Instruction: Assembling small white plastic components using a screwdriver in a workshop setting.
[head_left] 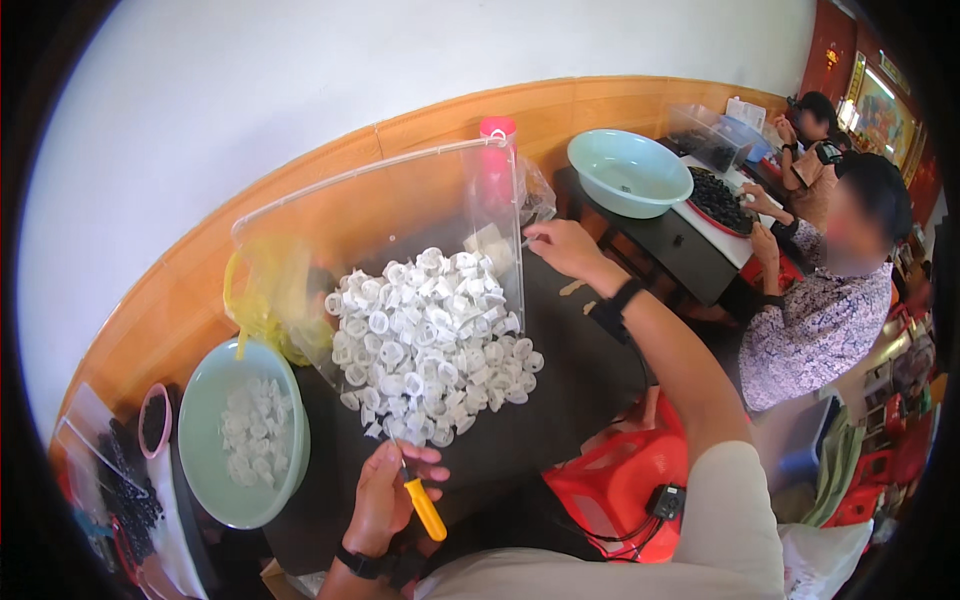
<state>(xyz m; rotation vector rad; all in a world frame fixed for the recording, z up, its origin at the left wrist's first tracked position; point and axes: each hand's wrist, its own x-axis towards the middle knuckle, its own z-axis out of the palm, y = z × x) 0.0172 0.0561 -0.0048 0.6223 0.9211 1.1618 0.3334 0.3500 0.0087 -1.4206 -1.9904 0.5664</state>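
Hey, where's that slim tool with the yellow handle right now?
In the head view, the slim yellow-handled tool is low and slightly left of centre, held in the left hand, just below the heap of small white plastic parts.

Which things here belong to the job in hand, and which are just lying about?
Job:
- yellow-handled tool in the left hand
- white plastic parts
- clear bin
- probably the green basin of white pieces

Lying about, apparently:
- pink container
- yellow bag

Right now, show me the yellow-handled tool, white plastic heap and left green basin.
Yellow-handled tool (426,510): head view, on the handle.
White plastic heap (432,345): head view, near its middle.
Left green basin (204,432): head view, bare inner wall.
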